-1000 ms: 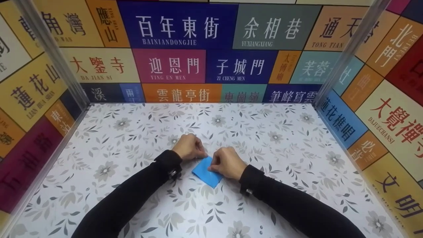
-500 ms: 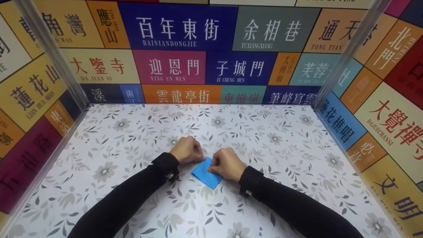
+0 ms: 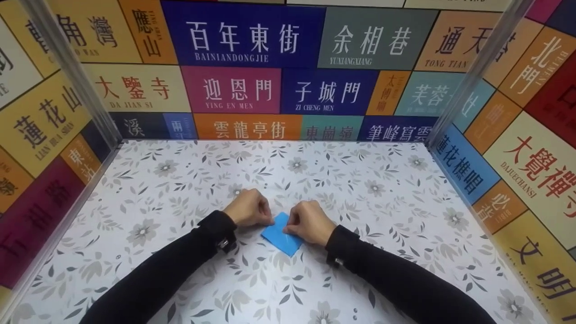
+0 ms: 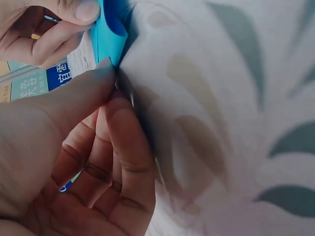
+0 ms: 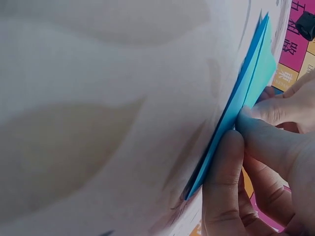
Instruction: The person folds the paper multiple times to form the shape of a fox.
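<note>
A small folded square of blue paper [image 3: 280, 237] lies turned like a diamond on the patterned tabletop. On its right side my right hand [image 3: 311, 223] pinches it between thumb and index finger. From the left, my left hand [image 3: 247, 208] pinches the paper's upper left edge with thumb and fingertip. The left wrist view shows the blue paper [image 4: 106, 42] with a rounded, raised fold above my left thumb. Seen from the right wrist, several layers of the paper [image 5: 241, 98] stand slightly apart along its edge, the lowest close over the table.
White cloth with a grey leaf and flower print covers the table [image 3: 360, 279]. Colourful panels with Chinese lettering form a back wall [image 3: 243, 36] and two side walls. Clear strips [image 3: 468, 76] run up the corners. Both forearms wear black sleeves [image 3: 157, 270].
My left hand has slid down and left along the paper's upper left edge, away from the top corner. The right hand and the paper have stayed nearly in place.
</note>
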A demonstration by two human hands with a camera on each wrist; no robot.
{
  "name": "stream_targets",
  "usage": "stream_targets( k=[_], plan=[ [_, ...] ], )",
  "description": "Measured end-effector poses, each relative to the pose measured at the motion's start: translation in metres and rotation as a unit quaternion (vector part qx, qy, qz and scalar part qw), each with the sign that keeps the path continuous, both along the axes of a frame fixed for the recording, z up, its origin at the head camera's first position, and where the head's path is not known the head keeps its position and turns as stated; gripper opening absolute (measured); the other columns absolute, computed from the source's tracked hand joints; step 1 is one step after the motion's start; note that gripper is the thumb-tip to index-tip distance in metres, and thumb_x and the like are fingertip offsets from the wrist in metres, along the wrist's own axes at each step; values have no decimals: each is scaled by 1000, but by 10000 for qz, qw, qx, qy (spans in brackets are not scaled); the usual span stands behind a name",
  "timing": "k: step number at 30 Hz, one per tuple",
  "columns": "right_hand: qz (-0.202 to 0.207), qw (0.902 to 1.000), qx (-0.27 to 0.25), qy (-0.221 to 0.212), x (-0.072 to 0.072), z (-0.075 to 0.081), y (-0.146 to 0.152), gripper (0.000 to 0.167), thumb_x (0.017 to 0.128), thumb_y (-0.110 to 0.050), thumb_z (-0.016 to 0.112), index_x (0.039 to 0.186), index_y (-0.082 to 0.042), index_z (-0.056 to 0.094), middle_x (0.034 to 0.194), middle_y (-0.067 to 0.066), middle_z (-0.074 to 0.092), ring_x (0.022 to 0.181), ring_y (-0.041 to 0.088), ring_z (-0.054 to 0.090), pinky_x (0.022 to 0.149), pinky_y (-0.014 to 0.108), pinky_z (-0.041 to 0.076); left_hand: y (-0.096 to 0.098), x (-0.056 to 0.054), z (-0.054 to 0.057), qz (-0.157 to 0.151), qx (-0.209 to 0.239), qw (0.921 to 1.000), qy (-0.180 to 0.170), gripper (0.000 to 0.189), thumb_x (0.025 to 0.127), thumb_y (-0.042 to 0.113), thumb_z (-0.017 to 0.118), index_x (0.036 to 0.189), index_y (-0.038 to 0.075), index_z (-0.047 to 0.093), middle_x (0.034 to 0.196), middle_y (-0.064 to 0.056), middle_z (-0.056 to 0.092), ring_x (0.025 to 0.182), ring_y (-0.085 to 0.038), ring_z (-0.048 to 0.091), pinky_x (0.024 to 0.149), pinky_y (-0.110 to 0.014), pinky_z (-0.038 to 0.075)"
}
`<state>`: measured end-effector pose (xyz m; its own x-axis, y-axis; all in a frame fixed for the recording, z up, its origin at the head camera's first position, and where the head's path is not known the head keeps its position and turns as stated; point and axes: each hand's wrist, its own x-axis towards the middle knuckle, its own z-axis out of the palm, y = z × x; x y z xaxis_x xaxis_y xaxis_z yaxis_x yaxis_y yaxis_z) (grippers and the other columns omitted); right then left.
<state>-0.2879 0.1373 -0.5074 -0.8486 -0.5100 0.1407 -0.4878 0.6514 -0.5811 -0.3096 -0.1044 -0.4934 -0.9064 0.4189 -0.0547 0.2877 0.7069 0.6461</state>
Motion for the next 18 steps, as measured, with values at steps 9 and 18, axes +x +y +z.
stream_targets(
  k=[9,18],
  plan=[
    [-31,10000,11,66,0,-2,-4,21,90,-15,101,77,-11,86,73,0,82,68,4,62,68,24,54,-12,8,0,-177,123,9998,46,15,88,12,101,87,7,87,77,-7,82,64,-6,63,62,-19,52],
    [-80,10000,-44,-7,2,-1,-1,22,89,-14,102,76,-10,85,73,1,81,67,4,62,67,25,55,-24,21,2,-393,63,9992,44,17,87,10,102,83,6,86,75,-7,82,62,-3,63,61,-17,52]
  ],
)
